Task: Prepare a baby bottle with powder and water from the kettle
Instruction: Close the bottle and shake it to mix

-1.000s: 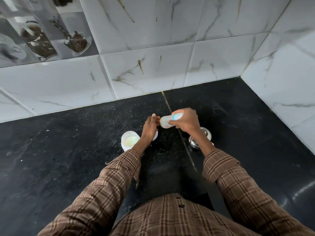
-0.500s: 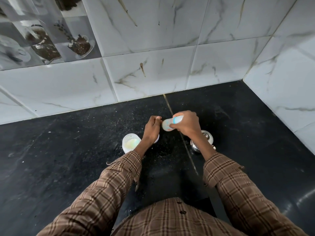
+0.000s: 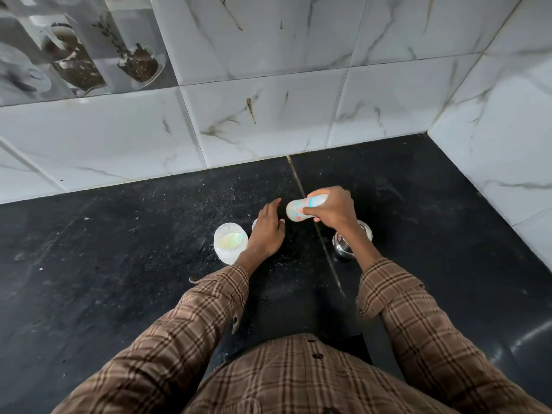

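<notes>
A baby bottle, pale with blue and pink markings, lies tipped nearly on its side above a black stone counter, gripped by the right hand, whose fingers and thumb curl round its upper end. Just left of the bottle, the left hand hovers with fingers straight and relaxed, holding nothing and a little apart from the bottle's lower end. Left of the bottle, beyond that hand, stands an open clear container with pale contents. A small white object peeks out behind the left hand; what it is cannot be told. Right of the bottle, partly behind the right wrist, sits a steel vessel. Plaid sleeves frame the foreground; marble-patterned wall tiles rise behind the bottle.
</notes>
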